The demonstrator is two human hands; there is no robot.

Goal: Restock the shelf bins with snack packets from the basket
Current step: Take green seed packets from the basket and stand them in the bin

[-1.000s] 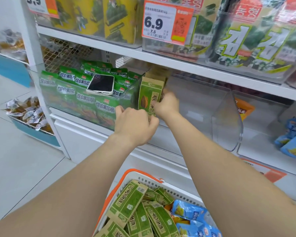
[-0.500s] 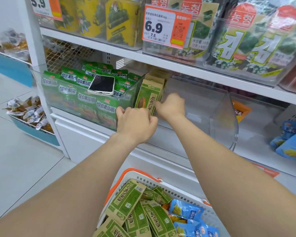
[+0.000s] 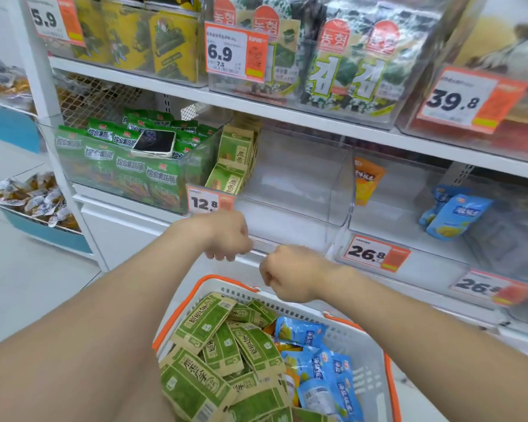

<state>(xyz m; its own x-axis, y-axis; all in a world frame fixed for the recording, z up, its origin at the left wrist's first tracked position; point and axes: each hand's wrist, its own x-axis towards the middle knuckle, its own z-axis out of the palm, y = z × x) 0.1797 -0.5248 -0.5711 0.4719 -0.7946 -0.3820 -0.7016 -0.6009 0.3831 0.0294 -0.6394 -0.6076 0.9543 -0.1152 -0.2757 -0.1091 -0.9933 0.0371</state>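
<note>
Here both hands hang with fingers loosely curled and nothing in them, between the shelf bins and the basket.

The left hand (image 3: 226,236) sits at the centre of the frame, the right hand (image 3: 290,272) just below and to its right, the two apart, both above the far rim of the white basket (image 3: 369,351) with orange trim. Green-and-tan snack packets (image 3: 214,345) fill the basket's left side at bottom centre, blue packets (image 3: 317,360) its right. Above the hands, a clear shelf bin (image 3: 287,184) holds a few upright green-and-tan packets (image 3: 235,159) against its left wall. In the bin to its left, a phone (image 3: 154,143) lies on darker green packets (image 3: 116,166).
</note>
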